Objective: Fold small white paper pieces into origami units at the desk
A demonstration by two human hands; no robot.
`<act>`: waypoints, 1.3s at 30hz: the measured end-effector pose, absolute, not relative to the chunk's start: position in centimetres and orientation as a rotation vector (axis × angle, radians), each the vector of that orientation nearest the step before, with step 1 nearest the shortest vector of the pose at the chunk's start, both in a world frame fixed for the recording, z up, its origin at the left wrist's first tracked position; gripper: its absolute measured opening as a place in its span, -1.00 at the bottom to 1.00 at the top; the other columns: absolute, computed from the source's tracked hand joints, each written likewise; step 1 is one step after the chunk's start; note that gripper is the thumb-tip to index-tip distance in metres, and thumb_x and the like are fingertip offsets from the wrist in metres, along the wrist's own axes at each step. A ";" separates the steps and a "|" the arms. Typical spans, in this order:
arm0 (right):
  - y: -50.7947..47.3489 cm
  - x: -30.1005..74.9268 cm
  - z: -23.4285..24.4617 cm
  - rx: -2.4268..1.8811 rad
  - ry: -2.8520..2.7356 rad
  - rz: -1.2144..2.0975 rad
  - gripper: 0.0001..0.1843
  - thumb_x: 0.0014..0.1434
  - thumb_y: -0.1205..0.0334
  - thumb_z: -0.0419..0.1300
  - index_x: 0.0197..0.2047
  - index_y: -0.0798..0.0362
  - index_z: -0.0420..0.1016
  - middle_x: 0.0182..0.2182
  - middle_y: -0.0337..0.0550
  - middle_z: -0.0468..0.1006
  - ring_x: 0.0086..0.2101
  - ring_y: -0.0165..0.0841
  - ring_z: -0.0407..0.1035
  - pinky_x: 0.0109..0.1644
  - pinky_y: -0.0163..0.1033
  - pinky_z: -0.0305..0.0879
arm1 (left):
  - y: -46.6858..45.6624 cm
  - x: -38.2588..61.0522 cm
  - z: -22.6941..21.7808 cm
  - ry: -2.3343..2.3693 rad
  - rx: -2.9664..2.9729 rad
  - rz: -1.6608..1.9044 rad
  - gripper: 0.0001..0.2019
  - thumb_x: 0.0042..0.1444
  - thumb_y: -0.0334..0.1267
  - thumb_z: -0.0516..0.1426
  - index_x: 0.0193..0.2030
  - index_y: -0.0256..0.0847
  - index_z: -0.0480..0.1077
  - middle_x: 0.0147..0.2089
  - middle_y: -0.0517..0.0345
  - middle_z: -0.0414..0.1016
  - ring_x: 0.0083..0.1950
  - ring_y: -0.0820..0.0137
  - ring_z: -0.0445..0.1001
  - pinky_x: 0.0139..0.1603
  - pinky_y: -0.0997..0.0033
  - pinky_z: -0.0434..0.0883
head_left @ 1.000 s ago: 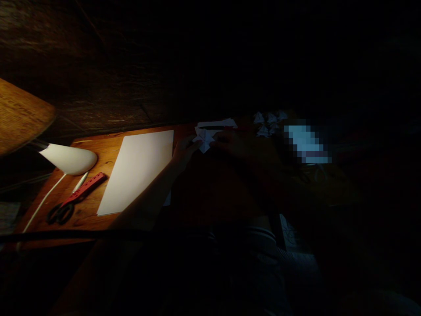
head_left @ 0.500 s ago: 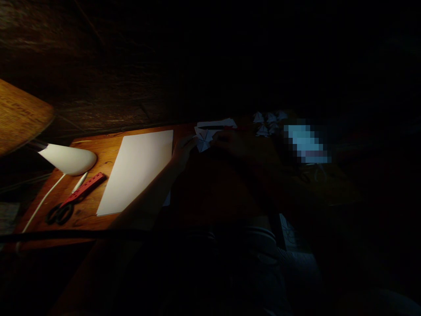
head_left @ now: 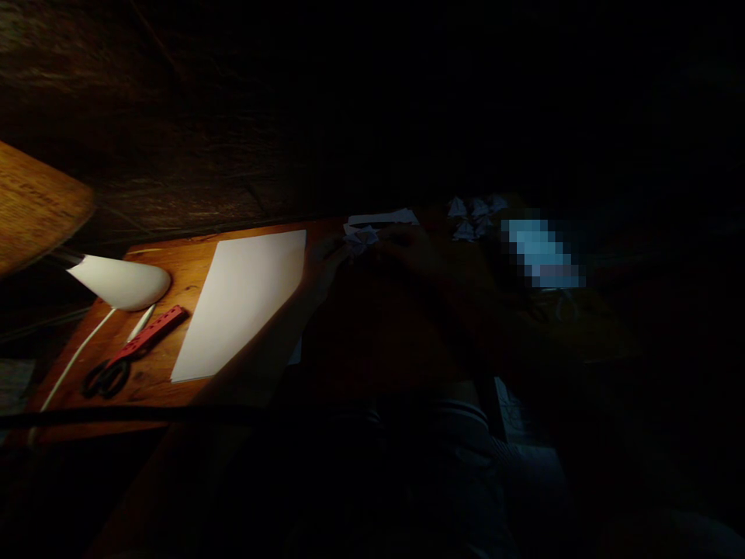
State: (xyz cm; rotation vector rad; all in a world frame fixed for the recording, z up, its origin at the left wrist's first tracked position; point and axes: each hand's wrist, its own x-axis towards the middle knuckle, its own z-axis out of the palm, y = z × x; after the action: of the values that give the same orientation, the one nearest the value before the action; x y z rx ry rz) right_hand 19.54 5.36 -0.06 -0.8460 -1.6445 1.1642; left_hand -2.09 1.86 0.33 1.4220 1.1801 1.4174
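Observation:
Between my two hands is a small piece of folded white paper, creased into points. My left hand is closed on its left edge, fingers bent toward it. My right hand grips the right side; it lies in deep shadow and its fingers show only faintly. Just behind the folded paper lie some white paper pieces with a dark, thin object across them. Several small folded paper shapes stand in a cluster to the right of my hands.
A stack of white sheets lies left of my hands, partly under my left forearm. Farther left are black-handled scissors by a red perforated strip, a white pen and a white lamp base. A blurred bright screen glows at right.
The folded paper was flatter, with its creased face showing; now it is drawn together into raised points. My right hand has shifted slightly. Everything else on the table stays put.

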 end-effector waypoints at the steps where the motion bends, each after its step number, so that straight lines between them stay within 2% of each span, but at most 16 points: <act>1: 5.5 19.6 -0.1 -0.852 -1.652 1.138 -0.55 0.12 -0.22 0.50 -0.21 0.02 0.71 -0.32 -0.12 0.70 -0.30 -0.28 0.57 -0.19 -0.19 0.56 | 1.9 -2.1 0.3 1.184 1.408 1.417 -0.97 0.10 -0.32 0.30 -0.30 -0.17 0.54 -0.42 0.23 0.55 -0.38 0.45 0.51 -0.32 0.48 0.46; 6: 5.9 19.9 0.0 -0.842 -1.746 1.018 -0.72 0.20 -0.03 0.49 -0.20 0.01 0.77 -0.16 -0.07 0.78 -0.12 -0.21 0.64 0.06 -0.10 0.58 | 1.9 -2.3 0.0 1.168 1.324 1.378 -0.93 0.16 -0.31 0.24 -0.22 -0.16 0.56 -0.31 0.17 0.61 -0.33 0.42 0.58 -0.30 0.45 0.52; 10: 5.7 20.1 0.3 -0.845 -1.804 1.000 -0.73 0.27 -0.01 0.44 -0.13 0.00 0.78 -0.07 -0.05 0.79 -0.04 -0.19 0.64 0.15 -0.07 0.57 | 2.3 -2.5 -0.4 1.152 1.350 1.404 -0.88 0.22 -0.18 0.22 -0.24 -0.15 0.55 -0.24 0.13 0.63 -0.25 0.35 0.63 -0.29 0.41 0.54; 14: 5.4 20.1 0.4 -0.805 -1.816 1.018 -0.73 0.26 -0.02 0.45 -0.10 -0.03 0.79 -0.02 -0.07 0.79 0.02 -0.17 0.63 0.23 -0.03 0.54 | 2.6 -2.5 -0.6 1.189 1.430 1.439 -0.87 0.11 -0.20 0.32 -0.22 -0.14 0.55 -0.17 0.14 0.66 -0.11 0.31 0.64 -0.12 0.36 0.59; 17: 5.4 19.9 0.3 -0.808 -1.797 1.055 -0.71 0.23 -0.05 0.47 -0.11 -0.04 0.79 -0.02 -0.09 0.79 0.01 -0.17 0.63 0.21 -0.02 0.55 | 2.4 -2.5 -0.5 1.187 1.433 1.425 -0.83 0.03 -0.28 0.34 -0.20 -0.14 0.55 -0.16 0.15 0.67 -0.10 0.31 0.64 -0.03 0.32 0.60; 21: 5.5 19.7 -0.1 -0.814 -1.791 1.024 -0.67 0.18 -0.07 0.49 -0.12 -0.02 0.76 -0.06 -0.08 0.79 -0.02 -0.18 0.62 0.17 -0.03 0.54 | 2.1 -2.5 -0.3 1.193 1.438 1.411 -0.83 0.02 -0.33 0.34 -0.20 -0.14 0.56 -0.17 0.15 0.67 -0.09 0.32 0.64 0.00 0.29 0.59; 27: 5.2 20.0 0.2 -0.802 -1.906 0.952 -0.79 0.21 0.07 0.42 -0.19 0.02 0.70 -0.12 -0.08 0.77 -0.07 -0.20 0.60 0.13 -0.05 0.51 | 2.4 -2.4 -0.7 1.280 1.599 1.333 -0.92 0.11 -0.32 0.30 -0.23 -0.16 0.56 -0.22 0.16 0.64 -0.17 0.34 0.60 -0.11 0.35 0.54; 30: 5.2 20.5 0.6 -0.834 -1.978 0.933 -0.82 0.25 0.12 0.36 -0.20 0.05 0.69 -0.15 -0.08 0.77 -0.12 -0.22 0.59 0.07 -0.08 0.50 | 2.5 -2.4 -1.1 1.321 1.728 1.290 -0.95 0.13 -0.33 0.30 -0.24 -0.16 0.58 -0.21 0.13 0.63 -0.15 0.33 0.59 -0.07 0.33 0.54; 34: 5.5 21.2 1.0 -0.923 -2.143 0.853 -0.85 0.21 0.30 0.32 -0.18 0.08 0.72 -0.16 -0.06 0.76 -0.16 -0.22 0.58 0.04 -0.09 0.46 | 2.0 -2.4 -1.0 1.327 2.001 1.176 -0.89 0.09 -0.39 0.32 -0.23 -0.14 0.63 -0.08 0.09 0.61 -0.06 0.31 0.59 0.02 0.28 0.55; 39: 5.5 21.7 1.4 -1.046 -2.328 0.699 -0.78 0.21 0.34 0.33 -0.09 0.09 0.76 -0.11 -0.02 0.77 -0.19 -0.21 0.57 -0.04 -0.14 0.40 | 1.3 -2.1 -0.2 1.109 2.212 1.065 -0.84 0.15 -0.43 0.30 -0.17 -0.12 0.65 0.03 0.02 0.65 0.10 0.22 0.63 0.20 0.12 0.56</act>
State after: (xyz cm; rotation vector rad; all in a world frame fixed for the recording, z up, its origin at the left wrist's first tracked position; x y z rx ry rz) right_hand 21.65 5.52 1.39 -1.0457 -2.3277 0.6990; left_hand -2.13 1.31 -0.17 2.2118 1.1088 1.0650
